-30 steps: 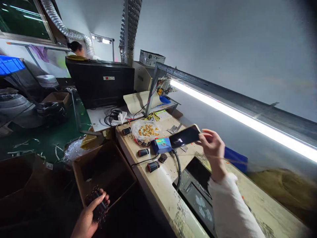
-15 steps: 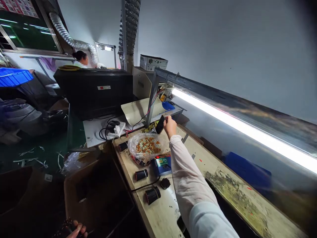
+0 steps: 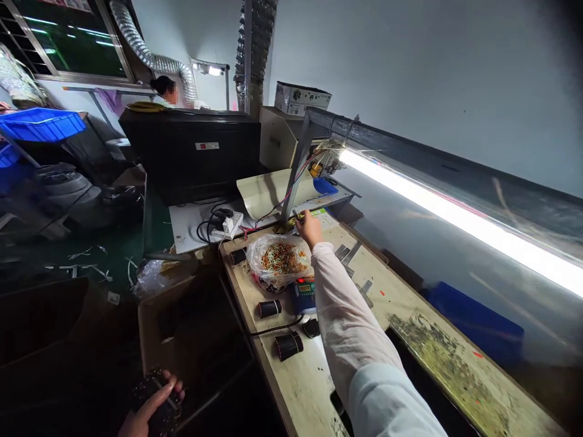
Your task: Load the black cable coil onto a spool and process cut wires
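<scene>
My right hand (image 3: 308, 229) is stretched far along the workbench (image 3: 291, 388), closed beside the foot of a slanted metal post (image 3: 298, 173). Only a dark sliver of the black phone (image 3: 297, 216) shows past the fingers. My left hand (image 3: 148, 413) hangs low beside the bench, fingers wrapped round a dark studded part (image 3: 159, 403). Just below my right wrist lies a clear bag of copper rings (image 3: 281, 260). A blue meter box (image 3: 303, 292) sits half hidden by my sleeve.
Three black cylinders (image 3: 269, 308) (image 3: 288, 346) (image 3: 311, 328) lie on the bench. An open cardboard box (image 3: 182, 321) stands left of it. Behind are a white power strip (image 3: 229, 225) and a black machine (image 3: 191, 152). A lit tube (image 3: 455, 212) runs along the right. A person (image 3: 164, 90) works far back.
My right hand carried the phone from above the bench's middle to the far end by the metal post. My left hand stayed low with the dark part. The view shifted slightly.
</scene>
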